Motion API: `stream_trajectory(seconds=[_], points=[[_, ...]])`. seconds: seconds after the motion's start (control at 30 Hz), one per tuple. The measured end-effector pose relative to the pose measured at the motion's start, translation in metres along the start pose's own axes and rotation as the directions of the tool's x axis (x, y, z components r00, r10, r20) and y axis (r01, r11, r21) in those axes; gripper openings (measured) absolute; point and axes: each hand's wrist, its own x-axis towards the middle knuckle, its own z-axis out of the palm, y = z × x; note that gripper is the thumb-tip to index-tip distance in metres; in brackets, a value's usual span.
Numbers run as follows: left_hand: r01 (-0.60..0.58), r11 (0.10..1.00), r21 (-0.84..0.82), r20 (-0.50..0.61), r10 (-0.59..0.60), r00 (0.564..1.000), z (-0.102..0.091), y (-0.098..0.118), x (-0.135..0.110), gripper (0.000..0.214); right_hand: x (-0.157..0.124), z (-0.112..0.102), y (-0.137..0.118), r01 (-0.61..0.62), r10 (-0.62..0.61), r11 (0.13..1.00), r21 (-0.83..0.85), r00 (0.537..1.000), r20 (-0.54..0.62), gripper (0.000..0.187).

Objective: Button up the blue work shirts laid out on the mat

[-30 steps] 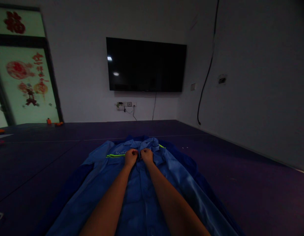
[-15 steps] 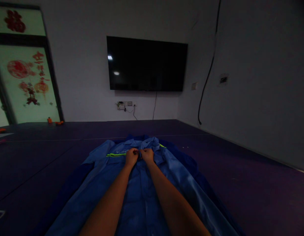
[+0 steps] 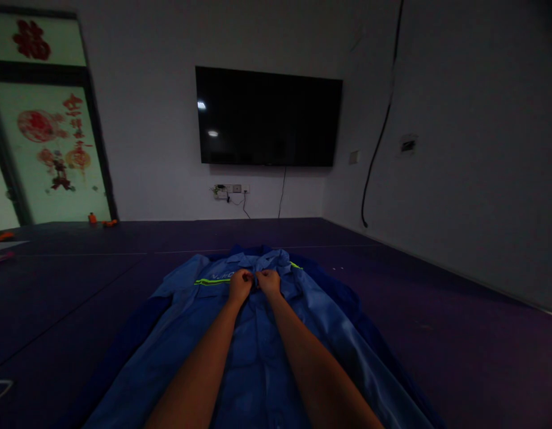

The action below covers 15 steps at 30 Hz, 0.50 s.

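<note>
A light blue work jacket (image 3: 186, 333) with a thin yellow-green stripe and pale lettering on the chest lies front up, its collar away from me. Darker blue cloth (image 3: 347, 298) shows along both its sides and behind the collar. My left hand (image 3: 240, 286) is closed, pinching the jacket's front opening just below the collar. Right beside it, my right hand (image 3: 269, 282) pinches the other side of the same opening. The fingertips almost meet, and what small part lies between them is hidden.
The jacket rests on a dark purple surface (image 3: 437, 333) with thin seam lines. Small orange objects (image 3: 92, 218) stand at the far left by a glass door. A black television (image 3: 269, 119) hangs on the far wall, and a black cable (image 3: 377, 155) dangles at the right.
The view has shifted very slightly. Both hands stay at the jacket's front opening, with only a small movement of the fingers.
</note>
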Motion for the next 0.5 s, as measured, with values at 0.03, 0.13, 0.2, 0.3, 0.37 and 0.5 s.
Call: stream_trajectory(seconds=[0.03, 0.13, 0.2, 0.3, 0.37, 0.5], points=[[-0.001, 1.0, 0.001, 0.0, 0.001, 1.0, -0.0002, 0.0003, -0.0001, 0.015, 0.0004, 0.0003, 0.0005, -0.002, 0.002, 1.0, 0.004, 1.0, 0.001, 0.029], [-0.004, 1.0, 0.005, 0.003, 0.004, 1.0, -0.0008, 0.001, -0.0005, 0.015, 0.0015, 0.0012, 0.0019, -0.007, 0.007, 1.0, 0.018, 1.0, 0.003, 0.029], [-0.003, 1.0, 0.008, 0.004, 0.003, 1.0, -0.001, 0.0014, -0.0008, 0.016, 0.0021, 0.0016, 0.0026, -0.012, 0.012, 0.999, 0.03, 1.0, 0.004, 0.029], [-0.001, 1.0, 0.012, 0.007, 0.001, 1.0, -0.001, 0.0021, -0.0012, 0.016, 0.0024, 0.002, 0.0031, -0.022, 0.021, 0.999, 0.047, 1.0, 0.005, 0.028], [-0.002, 1.0, 0.014, 0.012, 0.001, 1.0, -0.0012, 0.0027, -0.0013, 0.016, 0.0021, 0.0022, 0.0029, -0.028, 0.028, 0.998, 0.057, 1.0, 0.003, 0.028], [-0.006, 1.0, 0.016, 0.025, 0.006, 1.0, -0.0022, 0.0038, -0.0018, 0.015, 0.0008, 0.0021, 0.0016, -0.038, 0.039, 0.996, 0.078, 0.999, -0.001, 0.027]])
